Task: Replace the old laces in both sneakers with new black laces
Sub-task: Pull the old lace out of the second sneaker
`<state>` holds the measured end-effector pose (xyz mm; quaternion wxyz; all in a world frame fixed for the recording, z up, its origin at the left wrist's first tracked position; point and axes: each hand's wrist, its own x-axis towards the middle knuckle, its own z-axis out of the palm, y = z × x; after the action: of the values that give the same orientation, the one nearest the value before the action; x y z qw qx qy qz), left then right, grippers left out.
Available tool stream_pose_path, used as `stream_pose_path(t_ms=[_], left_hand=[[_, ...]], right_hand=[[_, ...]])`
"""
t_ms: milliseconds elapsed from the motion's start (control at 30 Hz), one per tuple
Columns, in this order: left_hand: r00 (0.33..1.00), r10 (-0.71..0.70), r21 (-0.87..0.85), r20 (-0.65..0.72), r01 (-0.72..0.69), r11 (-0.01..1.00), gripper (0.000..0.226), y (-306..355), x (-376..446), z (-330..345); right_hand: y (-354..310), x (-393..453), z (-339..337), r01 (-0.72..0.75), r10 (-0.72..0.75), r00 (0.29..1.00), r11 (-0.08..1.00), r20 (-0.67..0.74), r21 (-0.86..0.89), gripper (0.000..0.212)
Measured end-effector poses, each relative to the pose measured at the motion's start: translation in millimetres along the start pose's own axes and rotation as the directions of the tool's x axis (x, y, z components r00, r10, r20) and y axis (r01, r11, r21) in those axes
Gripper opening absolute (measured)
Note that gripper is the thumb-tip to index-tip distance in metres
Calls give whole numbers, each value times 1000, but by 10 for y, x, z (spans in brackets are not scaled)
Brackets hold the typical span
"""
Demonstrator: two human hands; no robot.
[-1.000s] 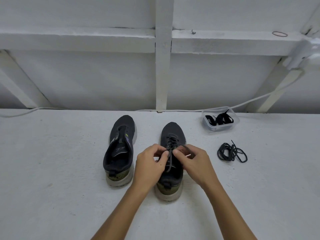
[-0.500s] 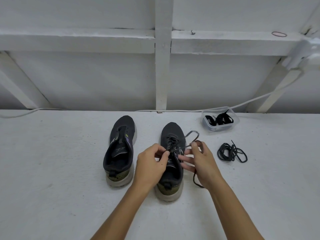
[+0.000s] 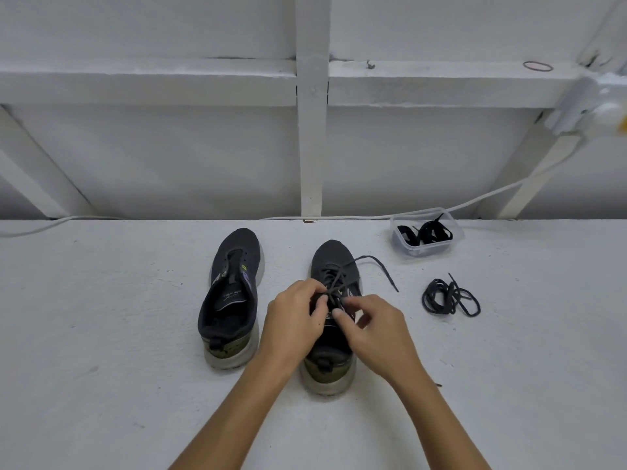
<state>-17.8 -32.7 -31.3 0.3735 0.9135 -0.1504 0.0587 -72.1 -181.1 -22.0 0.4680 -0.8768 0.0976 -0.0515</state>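
Mid-frame, the left hand (image 3: 295, 320) and right hand (image 3: 373, 329) pinch the lace (image 3: 369, 262) on the right sneaker (image 3: 334, 262). The left sneaker (image 3: 234, 290) is bare. New laces (image 3: 425, 234) wait in the tub (image 3: 398, 244). Much is left.

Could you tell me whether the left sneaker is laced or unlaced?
Unlaced. The left sneaker shows bare eyelets and an exposed tongue, with no lace across them; only the right sneaker carries a lace.
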Motion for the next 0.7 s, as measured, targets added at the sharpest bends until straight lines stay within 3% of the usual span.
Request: stream_pose_path(t_ms=[100,233,333,467,600,700], left_hand=[[999,18,18,30,-18,1000,5,-11,32,-19],[994,32,-17,100,-31,999,9,-45,53,-52],[990,16,2,139,-16,1000,19,-42,74,-78],[997,-28,-45,78,32,998,9,-32,73,-89],[998,-57,-144,34,61,988,3,-2,43,-58],[984,-141,-312,110,169,935,5,16,48,-84]], right_hand=[[-42,73,-14,-54,53,998,997,31,47,17],[-64,228,-84,-201,169,970,962,177,184,6],[-54,329,-102,-270,206,943,933,260,239,11],[-21,340,-143,-348,254,923,869,288,350,13],[-15,257,-166,-196,138,968,939,212,283,8],[-56,224,-112,-73,55,988,990,147,119,11]])
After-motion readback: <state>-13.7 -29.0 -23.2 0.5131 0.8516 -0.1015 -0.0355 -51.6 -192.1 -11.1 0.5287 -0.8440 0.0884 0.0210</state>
